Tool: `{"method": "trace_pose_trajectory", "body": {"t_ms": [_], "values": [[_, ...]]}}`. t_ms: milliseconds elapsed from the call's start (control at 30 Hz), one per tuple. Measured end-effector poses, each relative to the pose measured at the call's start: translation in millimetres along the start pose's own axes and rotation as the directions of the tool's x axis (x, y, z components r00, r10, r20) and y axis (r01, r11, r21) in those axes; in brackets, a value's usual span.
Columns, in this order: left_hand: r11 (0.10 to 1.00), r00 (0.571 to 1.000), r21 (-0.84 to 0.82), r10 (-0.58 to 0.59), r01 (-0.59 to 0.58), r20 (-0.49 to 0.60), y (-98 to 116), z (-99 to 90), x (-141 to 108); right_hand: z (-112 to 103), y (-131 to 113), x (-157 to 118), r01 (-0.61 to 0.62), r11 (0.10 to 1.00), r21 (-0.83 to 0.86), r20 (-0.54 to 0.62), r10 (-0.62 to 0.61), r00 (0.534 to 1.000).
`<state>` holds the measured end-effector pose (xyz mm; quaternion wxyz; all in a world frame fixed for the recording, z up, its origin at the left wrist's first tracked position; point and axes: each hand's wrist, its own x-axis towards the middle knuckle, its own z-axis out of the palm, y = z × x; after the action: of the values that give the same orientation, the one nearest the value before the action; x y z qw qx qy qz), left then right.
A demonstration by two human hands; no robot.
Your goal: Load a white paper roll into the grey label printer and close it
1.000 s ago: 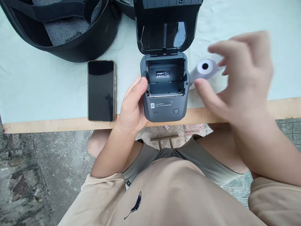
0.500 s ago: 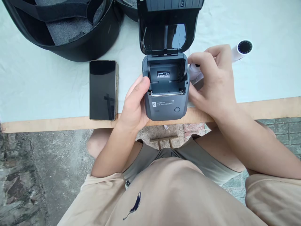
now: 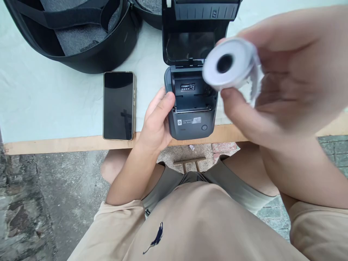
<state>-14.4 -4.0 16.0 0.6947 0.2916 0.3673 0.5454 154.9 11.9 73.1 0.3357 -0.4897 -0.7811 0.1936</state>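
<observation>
My left hand (image 3: 157,121) grips the left side of a dark grey label printer (image 3: 191,125), its thumb on the edge. The printer's black lid (image 3: 190,45) stands raised, and its paper bay (image 3: 191,99) shows bare inside. Between the fingers and thumb of my right hand (image 3: 288,79) is a white paper roll (image 3: 212,70) with a dark core, held up over the printer's right side. That hand is blurred by motion. A loose strip of the paper hangs from the roll on the side toward my palm.
A smartphone (image 3: 119,105) lies face up left of the printer. Behind it stands an unzipped black case (image 3: 92,58) with grey foam and a strap, and a second black case part (image 3: 152,15) sits beside it. The table's wooden front edge (image 3: 67,145) runs across the view.
My right hand has picked up the white paper roll from beside the printer and raised it toward the camera. My left hand stays on the printer, which has barely shifted.
</observation>
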Motion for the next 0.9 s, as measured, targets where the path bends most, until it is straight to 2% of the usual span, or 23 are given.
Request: {"method": "trace_pose_trajectory", "body": {"t_ms": [33, 133, 233, 367, 467, 667, 900], "values": [[1.0, 1.0, -0.006, 0.005, -0.005, 0.015, 0.9, -0.8, -0.1, 2.2, -5.3, 1.9, 0.129, 0.989, -0.069, 0.025, -0.128, 0.992], [1.0, 0.997, -0.004, 0.0, 0.001, 0.073, 4.4, -3.9, -0.5, 11.4, -9.1, 6.3, 0.256, 0.934, -0.251, 0.048, -0.252, 0.966], [1.0, 0.994, -0.001, -0.012, 0.013, 0.11, 6.7, -6.2, -1.5, 18.1, -4.3, 7.5, 0.26, 0.899, -0.351, 0.079, -0.248, 0.966], [1.0, 0.992, -0.013, -0.019, 0.021, 0.124, 6.4, -7.5, -2.3, 20.5, -3.2, 8.4, 0.23, 0.894, -0.385, 0.148, -0.186, 0.971], [1.0, 0.993, 0.003, -0.021, 0.021, 0.113, 5.5, -7.9, -1.3, 21.4, -3.0, 9.9, 0.223, 0.885, -0.408, 0.145, -0.178, 0.973], [1.0, 0.99, 0.007, -0.027, 0.026, 0.141, 5.0, -8.6, 0.6, 23.2, 4.3, 7.8, 0.216, 0.915, -0.341, 0.085, -0.199, 0.976], [0.996, 0.989, -0.094, 0.01, 0.004, 0.146, 1.5, -11.4, 1.4, 28.6, 4.5, -1.4, 0.401, 0.904, -0.145, 0.02, -0.403, 0.915]]}}
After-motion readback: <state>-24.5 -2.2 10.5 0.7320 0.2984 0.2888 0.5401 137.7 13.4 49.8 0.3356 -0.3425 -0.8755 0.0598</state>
